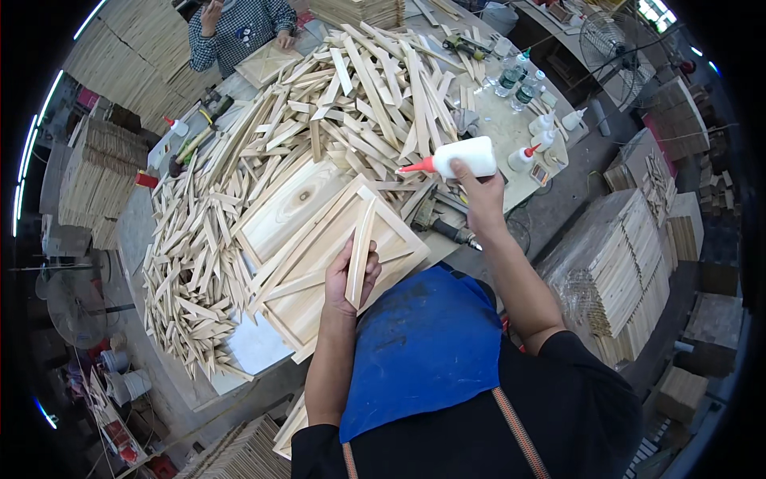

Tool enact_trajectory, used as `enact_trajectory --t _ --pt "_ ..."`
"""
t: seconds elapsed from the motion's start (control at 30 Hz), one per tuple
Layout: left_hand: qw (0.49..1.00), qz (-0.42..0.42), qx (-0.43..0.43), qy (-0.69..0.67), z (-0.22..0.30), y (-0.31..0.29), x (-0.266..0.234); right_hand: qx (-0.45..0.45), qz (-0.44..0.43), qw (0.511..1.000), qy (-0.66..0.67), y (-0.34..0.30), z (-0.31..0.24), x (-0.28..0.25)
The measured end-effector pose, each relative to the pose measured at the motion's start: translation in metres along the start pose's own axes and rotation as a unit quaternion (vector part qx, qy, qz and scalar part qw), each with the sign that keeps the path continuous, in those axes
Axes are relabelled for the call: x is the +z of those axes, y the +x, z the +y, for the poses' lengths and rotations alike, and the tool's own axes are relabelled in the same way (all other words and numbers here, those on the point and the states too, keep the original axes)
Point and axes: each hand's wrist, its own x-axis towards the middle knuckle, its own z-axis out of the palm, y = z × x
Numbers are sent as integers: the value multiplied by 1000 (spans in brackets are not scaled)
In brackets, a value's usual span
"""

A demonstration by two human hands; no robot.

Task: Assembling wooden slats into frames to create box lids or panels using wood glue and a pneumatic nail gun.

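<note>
Pale wooden strips lie heaped over a workbench (255,351). At its near edge rests a square wooden panel (319,239) with a raised frame. The left hand (351,275) pinches a thin wooden slat (363,239), holding it against the panel. The right hand (479,188), fingers wrapped tight, holds a white glue bottle (463,157) above the bench, red nozzle pointing left. Gluing well probably means a thin, even line along the slat, then pressing it flat.

A woodworking workshop: beyond the hands, the worktop (511,132) is heaped with cut wooden slats (263,152), with glue bottles (542,132) and a power tool (443,223) close by. Stacks of finished panels (614,271) stand to the right, more stacks (96,172) to the left.
</note>
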Motion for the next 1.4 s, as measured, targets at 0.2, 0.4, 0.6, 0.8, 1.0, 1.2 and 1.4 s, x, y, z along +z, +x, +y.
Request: enact_trajectory --t 0.2,0.4,0.6,0.8,1.0,1.2,1.4 --pt "999 21 16 47 13 -2 -18 274 132 917 258 56 83 -121" --pt "697 212 93 678 25 1 -6 364 184 800 441 87 164 -221" --pt "352 146 234 895 26 27 -22 306 203 751 549 102 205 -246" --pt "324 137 225 909 20 50 -25 245 225 729 598 95 221 -251" --pt "333 137 232 904 17 56 -34 324 296 744 503 84 218 -250" --pt "320 149 268 896 17 58 -42 275 94 954 -80 4 172 -161" --pt "345 140 291 881 15 60 -50 -146 -210 902 -349 -56 101 -6"
